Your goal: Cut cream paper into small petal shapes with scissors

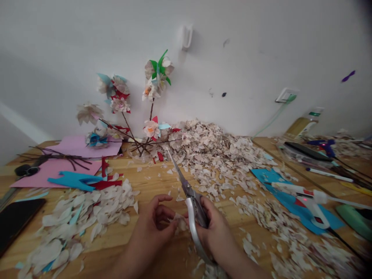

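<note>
My right hand (216, 228) is closed around metal scissors (187, 190). Their long, narrow blades point up and away to the left and look closed together. Just left of the handles, my left hand (157, 219) pinches a pale petal-like flake (181, 223) between thumb and fingers. The right fingertips are close to that flake; whether they touch it is hidden. Beneath both hands lies the wooden table (157, 174), scattered with flakes. To the left is a pile of larger pale petal-like pieces (110, 205), and a big heap of flakes (209, 143) rises against the wall.
Several handmade flowers on twigs (152, 97) lean by the wall. At left lie pink paper (31, 174), blue cut paper (75, 180), thin twigs (58, 157) and a dark phone (19, 221). At right, a white glue gun (310, 209) rests on blue paper (334, 223), near a bottle (303, 124).
</note>
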Tool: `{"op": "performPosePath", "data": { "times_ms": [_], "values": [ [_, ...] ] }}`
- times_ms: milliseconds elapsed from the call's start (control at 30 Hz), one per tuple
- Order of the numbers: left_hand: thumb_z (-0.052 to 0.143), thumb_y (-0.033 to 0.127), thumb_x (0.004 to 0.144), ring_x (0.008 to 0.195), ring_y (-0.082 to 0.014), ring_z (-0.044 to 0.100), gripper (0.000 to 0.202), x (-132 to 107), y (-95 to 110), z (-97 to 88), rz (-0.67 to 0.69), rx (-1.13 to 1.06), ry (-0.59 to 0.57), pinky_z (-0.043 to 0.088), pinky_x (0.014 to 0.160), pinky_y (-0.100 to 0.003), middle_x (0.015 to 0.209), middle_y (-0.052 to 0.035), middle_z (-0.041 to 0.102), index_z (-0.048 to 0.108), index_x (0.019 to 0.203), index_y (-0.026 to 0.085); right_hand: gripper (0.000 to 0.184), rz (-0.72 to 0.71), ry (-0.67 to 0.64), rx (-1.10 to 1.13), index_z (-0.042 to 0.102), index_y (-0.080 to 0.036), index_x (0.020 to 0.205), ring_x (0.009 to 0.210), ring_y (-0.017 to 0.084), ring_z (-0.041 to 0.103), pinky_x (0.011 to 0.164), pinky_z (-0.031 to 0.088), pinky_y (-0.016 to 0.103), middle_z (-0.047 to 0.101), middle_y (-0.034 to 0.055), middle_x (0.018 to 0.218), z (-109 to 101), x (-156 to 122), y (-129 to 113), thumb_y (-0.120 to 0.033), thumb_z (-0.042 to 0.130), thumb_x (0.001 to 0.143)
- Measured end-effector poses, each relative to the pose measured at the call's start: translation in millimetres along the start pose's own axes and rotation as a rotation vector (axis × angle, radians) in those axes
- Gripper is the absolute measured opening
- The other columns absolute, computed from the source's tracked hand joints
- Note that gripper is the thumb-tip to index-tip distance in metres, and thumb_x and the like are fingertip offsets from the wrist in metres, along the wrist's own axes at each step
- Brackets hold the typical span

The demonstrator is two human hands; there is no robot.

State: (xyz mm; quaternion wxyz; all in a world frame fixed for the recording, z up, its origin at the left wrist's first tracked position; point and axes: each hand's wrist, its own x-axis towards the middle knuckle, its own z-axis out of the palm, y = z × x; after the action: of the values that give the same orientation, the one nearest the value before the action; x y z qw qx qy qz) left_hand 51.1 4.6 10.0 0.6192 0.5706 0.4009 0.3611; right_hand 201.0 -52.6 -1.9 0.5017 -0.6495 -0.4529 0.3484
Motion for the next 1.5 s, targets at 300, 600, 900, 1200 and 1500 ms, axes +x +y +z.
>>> {"op": "performPosePath", "data": {
  "times_ms": [300, 600, 900, 1200, 1500],
  "values": [
    [0.069, 0.022, 0.06, 0.059, -0.0154, 0.061, 0.042, -1, 5, 1.2, -0.029, 0.035, 0.046, 0.047, 0.055, -0.026, 0.064, 0.0014, 0.063, 0.045, 0.095, 0.02, 0.02, -0.022, 0.003, -0.029, 0.051, -0.024, 0.08, 0.061, 0.016, 0.054, 0.059, 0.045, 0.024, 0.058, -0.0031, 0.068, 0, 0, -1, -0.018, 0.062, 0.065],
    [0.065, 0.022, 0.064, 0.062, -0.0147, 0.064, 0.04, -1, -3, 1.7, 0.009, 0.015, 0.033, 0.048, 0.055, -0.024, 0.068, 0.0009, 0.068, 0.046, 0.099, 0.02, 0.018, -0.025, -0.042, -0.094, 0.049, -0.023, 0.08, 0.059, 0.016, 0.053, 0.055, 0.043, 0.023, 0.055, -0.0046, 0.064, 2, -1, -8, -0.021, 0.059, 0.064],
    [0.067, 0.022, 0.065, 0.059, -0.0129, 0.063, 0.038, 3, -10, -1.9, 0.01, -0.07, -0.017, 0.047, 0.055, -0.022, 0.066, 0.0008, 0.068, 0.048, 0.098, 0.02, 0.023, -0.055, -0.022, -0.071, 0.054, -0.023, 0.087, 0.059, 0.015, 0.055, 0.053, 0.042, 0.022, 0.06, -0.0043, 0.066, 2, 0, 0, -0.016, 0.059, 0.066],
    [0.067, 0.022, 0.063, 0.057, -0.0125, 0.062, 0.043, 2, -4, 1.4, 0.038, -0.023, 0.032, 0.044, 0.051, -0.021, 0.064, 0.0019, 0.067, 0.047, 0.101, 0.02, 0.023, -0.07, -0.028, -0.078, 0.055, -0.023, 0.087, 0.059, 0.015, 0.056, 0.053, 0.043, 0.022, 0.06, -0.0049, 0.065, 2, -1, -2, -0.016, 0.06, 0.065],
    [0.065, 0.019, 0.063, 0.06, -0.0135, 0.062, 0.04, -1, 3, 2.0, 0.027, 0.028, 0.033, 0.046, 0.055, -0.023, 0.065, 0.0017, 0.065, 0.045, 0.098, 0.019, 0.021, -0.069, -0.016, -0.092, 0.053, -0.023, 0.085, 0.06, 0.016, 0.057, 0.055, 0.045, 0.022, 0.061, -0.0036, 0.066, 2, -1, -4, -0.018, 0.06, 0.065]
  ]
}}
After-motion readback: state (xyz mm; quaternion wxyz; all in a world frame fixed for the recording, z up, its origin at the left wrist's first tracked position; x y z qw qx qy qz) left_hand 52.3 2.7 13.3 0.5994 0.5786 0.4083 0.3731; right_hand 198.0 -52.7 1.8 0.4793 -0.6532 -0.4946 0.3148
